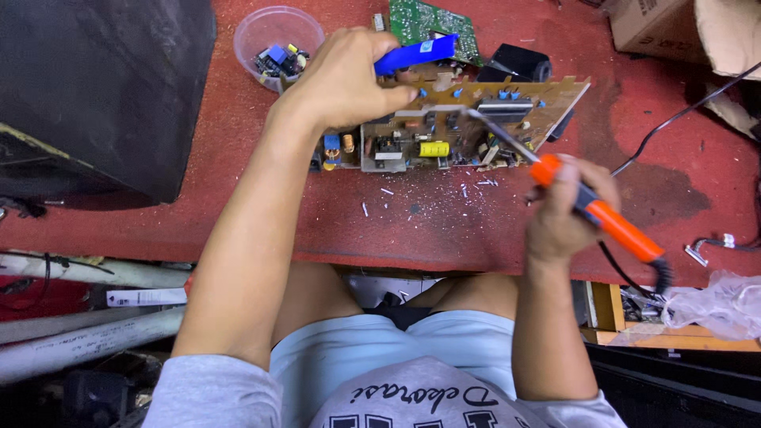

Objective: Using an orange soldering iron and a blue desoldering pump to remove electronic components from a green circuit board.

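A tan circuit board [476, 119] crowded with parts, among them a yellow cylinder, lies on the red bench top [238, 206]. My left hand [345, 79] grips a blue-handled tool [416, 54] over the board's upper left part. My right hand [564, 210] holds an orange-handled soldering iron [610, 223]; its metal tip reaches up-left onto the middle of the board. Small metal bits lie scattered on the bench just below the board.
A clear plastic cup [277, 43] with small components stands at the back left. A green circuit board [432, 24] and a black block [519, 62] lie behind the tan board. A dark box [103, 87] fills the left. Cardboard [682, 28], cables and a plastic bag [717, 305] sit at right.
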